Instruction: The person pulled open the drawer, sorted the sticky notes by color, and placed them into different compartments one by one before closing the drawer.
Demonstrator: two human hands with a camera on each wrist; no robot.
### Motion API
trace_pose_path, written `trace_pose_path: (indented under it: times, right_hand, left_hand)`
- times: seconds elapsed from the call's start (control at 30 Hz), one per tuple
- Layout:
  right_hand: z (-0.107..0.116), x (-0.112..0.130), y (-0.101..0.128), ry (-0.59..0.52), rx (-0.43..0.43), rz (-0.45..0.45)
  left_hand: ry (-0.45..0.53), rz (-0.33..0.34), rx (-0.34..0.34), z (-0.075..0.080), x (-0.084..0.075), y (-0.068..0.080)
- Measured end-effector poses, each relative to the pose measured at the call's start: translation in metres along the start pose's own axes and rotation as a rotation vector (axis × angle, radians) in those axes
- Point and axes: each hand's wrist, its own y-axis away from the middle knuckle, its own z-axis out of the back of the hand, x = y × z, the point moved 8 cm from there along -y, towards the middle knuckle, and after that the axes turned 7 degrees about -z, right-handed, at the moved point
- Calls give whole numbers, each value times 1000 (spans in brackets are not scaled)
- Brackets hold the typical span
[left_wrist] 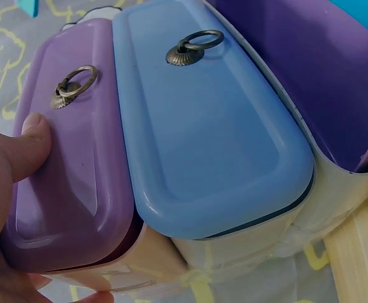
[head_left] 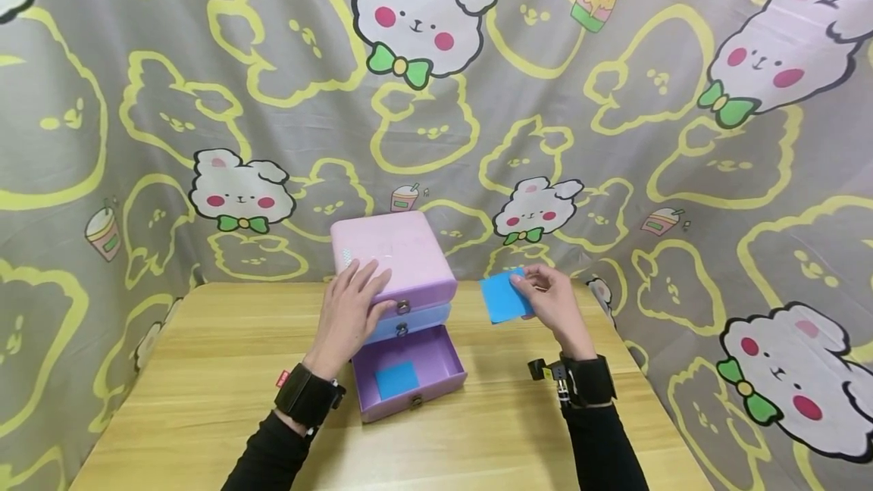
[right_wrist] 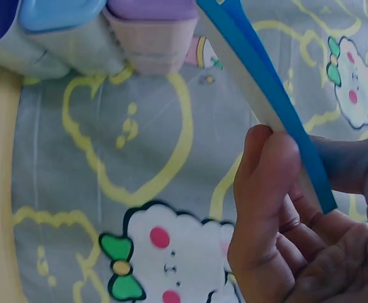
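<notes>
A small drawer chest (head_left: pixel 398 260) with a pink top stands on the wooden table (head_left: pixel 204 370). My left hand (head_left: pixel 355 305) rests flat on its top, thumb (left_wrist: pixel 29 142) against the front of the top purple drawer (left_wrist: pixel 70 164). Below that is a closed blue drawer (left_wrist: pixel 202 126). The bottom purple drawer (head_left: pixel 409 373) is pulled out and holds a blue paper square (head_left: pixel 396 379). My right hand (head_left: pixel 555 301) pinches a pad of blue sticky notes (head_left: pixel 503 298) (right_wrist: pixel 266 88) to the right of the chest, above the table.
A grey cloth with bunny prints (head_left: pixel 546 97) hangs behind the table and drapes down at the right side. Bare wooden tabletop lies left and in front of the chest. Both wrists wear black bands.
</notes>
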Motion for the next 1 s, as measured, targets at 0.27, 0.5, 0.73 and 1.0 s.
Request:
trace_pose_path:
  times: [0.27, 0.5, 0.73, 1.0]
  right_hand:
    - [-33, 17, 2, -56, 60, 37]
    - [-71, 17, 6, -35, 131, 46]
    - [-100, 13, 11, -53, 164, 76]
    - [-131, 0, 17, -82, 216, 76]
  left_hand:
    - [-3, -7, -9, 2, -1, -3]
    - [3, -1, -4, 1, -1, -1]
    - [7, -2, 6, -2, -2, 0]
    - [0, -3, -2, -1, -1, -2]
